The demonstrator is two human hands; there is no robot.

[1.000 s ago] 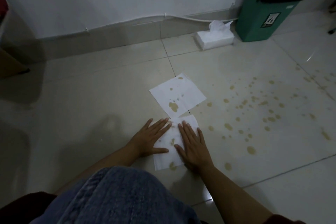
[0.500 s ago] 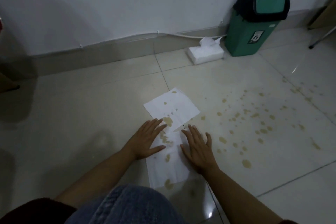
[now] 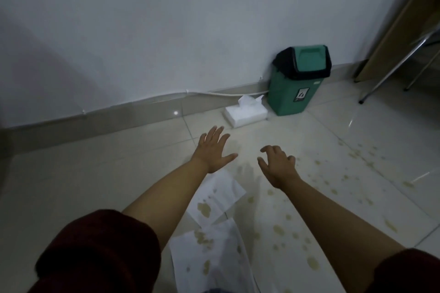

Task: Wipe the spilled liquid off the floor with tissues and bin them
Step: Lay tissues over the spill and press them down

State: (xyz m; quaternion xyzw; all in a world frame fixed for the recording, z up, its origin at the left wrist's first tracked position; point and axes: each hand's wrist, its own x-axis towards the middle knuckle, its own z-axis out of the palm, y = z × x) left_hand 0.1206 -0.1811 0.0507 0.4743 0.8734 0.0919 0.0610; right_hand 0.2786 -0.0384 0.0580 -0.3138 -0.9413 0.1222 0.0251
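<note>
Hands both empty and spread, left hand (image 3: 213, 150) nearer the tissue pack (image 3: 246, 114) lying ahead against the wall beside the bin (image 3: 296, 89), right hand (image 3: 277, 165) trailing; two stained tissues (image 3: 217, 197) on the floor behind them, spill (image 3: 333, 191) rightward

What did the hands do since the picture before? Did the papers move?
Both hands let go of the near tissue and lifted off it. The left hand and right hand now reach forward, open and empty, toward the tissue pack. Both tissues, the far one too, stayed flat on the floor, and the bin stayed put.
</note>
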